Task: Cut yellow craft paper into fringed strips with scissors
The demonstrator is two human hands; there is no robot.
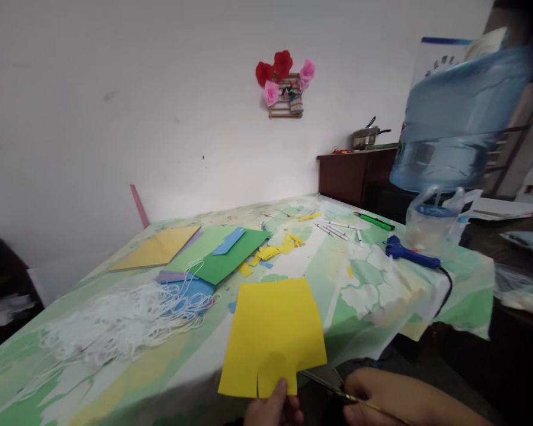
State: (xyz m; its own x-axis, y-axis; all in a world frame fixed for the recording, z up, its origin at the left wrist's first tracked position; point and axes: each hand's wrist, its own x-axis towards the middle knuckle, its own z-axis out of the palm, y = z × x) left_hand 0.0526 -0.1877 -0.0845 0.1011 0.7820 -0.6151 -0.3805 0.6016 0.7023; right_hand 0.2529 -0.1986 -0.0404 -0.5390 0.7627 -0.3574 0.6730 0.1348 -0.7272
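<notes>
A yellow sheet of craft paper or foam (275, 322) is pinched at its lower edge by my left hand (273, 409), thumb on top. A narrow slit runs up from that edge left of the thumb, and a corner is cut out at the lower right. My right hand (382, 393) is closed around a pair of scissors (331, 387). Their blades point left, close to the cut-out corner. The handles are partly hidden by my fingers. Small yellow scraps (273, 251) lie on the table beyond the sheet.
On the patterned tablecloth (204, 361) lie a tangle of white string (128, 319), green sheets (235, 260) and a yellow board (157, 248). Rightward are white markers (335, 229), a green utility knife (376, 222), a blue glue gun (411, 254) and a large water bottle (457, 118).
</notes>
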